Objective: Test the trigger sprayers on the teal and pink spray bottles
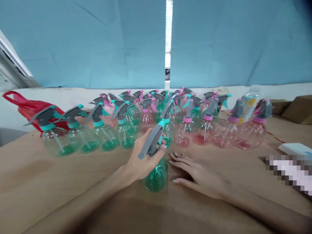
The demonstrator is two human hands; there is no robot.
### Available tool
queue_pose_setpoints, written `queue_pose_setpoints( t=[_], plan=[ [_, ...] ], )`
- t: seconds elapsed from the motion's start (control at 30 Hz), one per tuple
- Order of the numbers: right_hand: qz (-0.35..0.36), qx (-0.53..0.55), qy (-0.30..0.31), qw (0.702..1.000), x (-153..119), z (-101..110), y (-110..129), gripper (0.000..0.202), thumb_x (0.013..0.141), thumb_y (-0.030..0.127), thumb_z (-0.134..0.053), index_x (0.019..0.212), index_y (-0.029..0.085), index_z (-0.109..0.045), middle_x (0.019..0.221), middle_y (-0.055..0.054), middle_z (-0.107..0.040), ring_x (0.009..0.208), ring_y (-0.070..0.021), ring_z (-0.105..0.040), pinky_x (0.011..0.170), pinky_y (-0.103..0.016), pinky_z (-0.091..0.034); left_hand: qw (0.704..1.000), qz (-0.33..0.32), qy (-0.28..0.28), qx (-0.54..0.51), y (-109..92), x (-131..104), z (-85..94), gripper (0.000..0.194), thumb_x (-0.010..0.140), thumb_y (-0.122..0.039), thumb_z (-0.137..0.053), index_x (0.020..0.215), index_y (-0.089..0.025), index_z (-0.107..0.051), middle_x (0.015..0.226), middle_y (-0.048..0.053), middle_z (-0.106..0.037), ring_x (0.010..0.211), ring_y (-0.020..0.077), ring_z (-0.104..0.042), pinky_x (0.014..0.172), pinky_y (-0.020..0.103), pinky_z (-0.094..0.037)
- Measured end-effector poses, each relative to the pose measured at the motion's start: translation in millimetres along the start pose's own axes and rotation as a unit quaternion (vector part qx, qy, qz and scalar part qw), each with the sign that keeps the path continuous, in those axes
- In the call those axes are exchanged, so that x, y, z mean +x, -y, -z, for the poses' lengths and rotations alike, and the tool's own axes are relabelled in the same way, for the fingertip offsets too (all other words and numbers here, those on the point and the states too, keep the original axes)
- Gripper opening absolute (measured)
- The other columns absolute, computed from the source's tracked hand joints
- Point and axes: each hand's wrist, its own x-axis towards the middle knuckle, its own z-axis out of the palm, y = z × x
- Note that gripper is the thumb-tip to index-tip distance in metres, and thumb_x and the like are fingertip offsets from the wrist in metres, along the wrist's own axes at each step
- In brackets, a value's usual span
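Observation:
My left hand (143, 159) is closed around the neck of a green spray bottle (156, 178), which has a grey and teal spray head and stands near the table's middle. To its right, my right hand (195, 172) rests on the table with its fingers spread, holding nothing. Beyond my hands is a front row of spray bottles: green ones such as the green bottle (106, 138) to the left and pink ones such as the pink bottle (203, 134) to the right. Several more green and pink bottles stand behind them.
A red plastic bag (34, 109) lies at the far left. At the back right are a clear bottle (250, 104) with a yellow label and a brown box (298, 109). A white object (296, 149) sits at the right, near a pixelated patch. A blue curtain (97, 45) hangs behind.

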Motion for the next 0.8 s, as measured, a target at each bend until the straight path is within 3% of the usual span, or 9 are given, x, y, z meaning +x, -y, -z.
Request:
queue_pose_setpoints(
  t=[0.17, 0.43, 0.6, 0.8],
  plan=[
    [-0.011, 0.007, -0.012, 1.000, -2, 6, 14, 0.059, 0.088, 0.054, -0.049, 0.136, 0.020, -0.043, 0.142, -0.008, -0.045, 0.131, -0.0242, -0.039, 0.108, -0.045, -0.034, 1.000, 0.003, 0.010, -0.027, 5, 0, 0.6, 0.013, 0.082, -0.026, -0.053, 0.092, -0.018, -0.054, 0.085, 0.004, -0.063, 0.074, 0.0168, -0.060, 0.067, 0.031, -0.050],
    [-0.046, 0.026, -0.061, 0.997, 10, 18, 45, 0.059, 0.084, 0.058, -0.054, 0.127, 0.019, -0.048, 0.121, -0.013, -0.061, 0.109, -0.0282, -0.058, 0.091, -0.046, -0.047, 0.999, 0.011, 0.006, -0.031, 16, -4, -2.4, 0.039, 0.081, -0.027, -0.057, 0.119, -0.024, -0.049, 0.098, 0.004, -0.066, 0.081, 0.0187, -0.065, 0.074, 0.036, -0.054],
    [-0.030, 0.030, -0.094, 0.995, 19, 18, 61, 0.063, 0.082, 0.055, -0.057, 0.131, 0.020, -0.042, 0.120, -0.013, -0.061, 0.107, -0.0301, -0.059, 0.086, -0.046, -0.048, 1.000, 0.012, -0.005, -0.013, 12, -6, -0.5, 0.044, 0.080, -0.030, -0.058, 0.122, -0.023, -0.049, 0.097, 0.005, -0.067, 0.083, 0.0199, -0.064, 0.075, 0.037, -0.054],
    [-0.051, 0.058, -0.112, 0.991, 27, 15, 81, 0.065, 0.074, 0.057, -0.065, 0.123, 0.019, -0.045, 0.119, -0.013, -0.061, 0.106, -0.0315, -0.059, 0.082, -0.043, -0.050, 1.000, 0.019, 0.004, -0.015, 8, -11, 5.8, 0.047, 0.082, -0.035, -0.057, 0.126, -0.020, -0.048, 0.094, 0.005, -0.067, 0.084, 0.0201, -0.063, 0.075, 0.036, -0.052]
  ],
)
